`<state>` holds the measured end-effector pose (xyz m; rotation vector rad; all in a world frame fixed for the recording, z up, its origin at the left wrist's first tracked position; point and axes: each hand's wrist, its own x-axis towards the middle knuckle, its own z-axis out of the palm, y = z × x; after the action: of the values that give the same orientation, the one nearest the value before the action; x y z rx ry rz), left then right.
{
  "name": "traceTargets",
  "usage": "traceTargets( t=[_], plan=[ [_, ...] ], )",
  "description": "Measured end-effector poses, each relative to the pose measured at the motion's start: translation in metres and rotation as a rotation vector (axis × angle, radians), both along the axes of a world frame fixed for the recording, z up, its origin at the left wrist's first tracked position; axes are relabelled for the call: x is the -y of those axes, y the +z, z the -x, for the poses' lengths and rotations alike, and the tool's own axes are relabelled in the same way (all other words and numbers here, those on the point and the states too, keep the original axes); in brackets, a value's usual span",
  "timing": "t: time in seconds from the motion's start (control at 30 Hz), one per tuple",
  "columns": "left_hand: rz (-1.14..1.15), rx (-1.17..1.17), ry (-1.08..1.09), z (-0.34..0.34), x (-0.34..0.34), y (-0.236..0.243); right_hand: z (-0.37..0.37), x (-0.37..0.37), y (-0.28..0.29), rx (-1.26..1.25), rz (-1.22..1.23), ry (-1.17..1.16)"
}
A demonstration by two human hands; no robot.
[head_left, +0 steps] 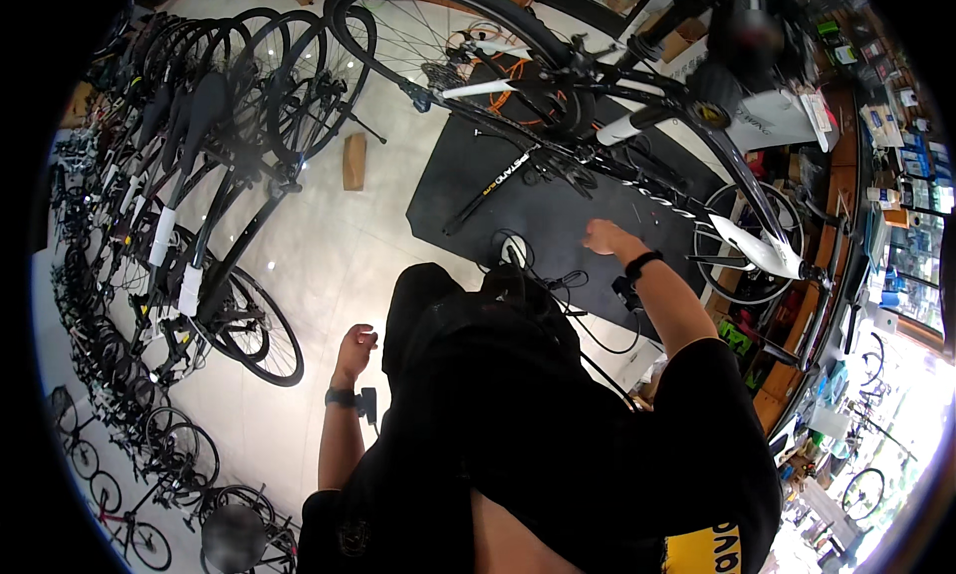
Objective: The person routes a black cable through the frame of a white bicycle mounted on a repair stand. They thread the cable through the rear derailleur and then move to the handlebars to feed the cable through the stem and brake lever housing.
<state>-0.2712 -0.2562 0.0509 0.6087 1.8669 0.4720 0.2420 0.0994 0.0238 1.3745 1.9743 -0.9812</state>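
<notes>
My left hand (357,355) hangs beside my left leg over the pale floor. Its fingers are loosely bent and apart, and I see nothing in them. Farther forward, my right hand (603,237) is held out above a dark mat (448,191). Its fingers are drawn together; whether they hold anything small is hidden. Both wrists wear dark bands with a small device attached. Beyond the right hand, a black and white bicycle (747,243) is raised over the mat, apart from the hand. Black cables (568,280) loop between my legs and the mat.
Many bicycles stand packed along the left, the nearest with a rear wheel (254,325) toward me. A brown cardboard piece (354,162) lies on the floor. An orange cable (503,94) coils behind the raised bicycle. Wooden shelving (842,161) with boxes lines the right side.
</notes>
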Motion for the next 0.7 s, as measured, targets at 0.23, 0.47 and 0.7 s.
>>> traceTargets(
  t=[0.23,0.47,0.7],
  plan=[
    [-0.081,0.098,-0.230,0.098,-0.028,-0.057,0.143,-0.039,0.003,-0.103,0.001,-0.116],
    [-0.148,0.101,-0.268,0.229,-0.035,-0.095,0.197,-0.048,-0.148,0.017,-0.035,-0.446],
    [0.348,0.060,-0.123,0.287,0.034,-0.076,0.207,-0.098,-0.283,-0.022,-0.194,-0.804]
  ],
)
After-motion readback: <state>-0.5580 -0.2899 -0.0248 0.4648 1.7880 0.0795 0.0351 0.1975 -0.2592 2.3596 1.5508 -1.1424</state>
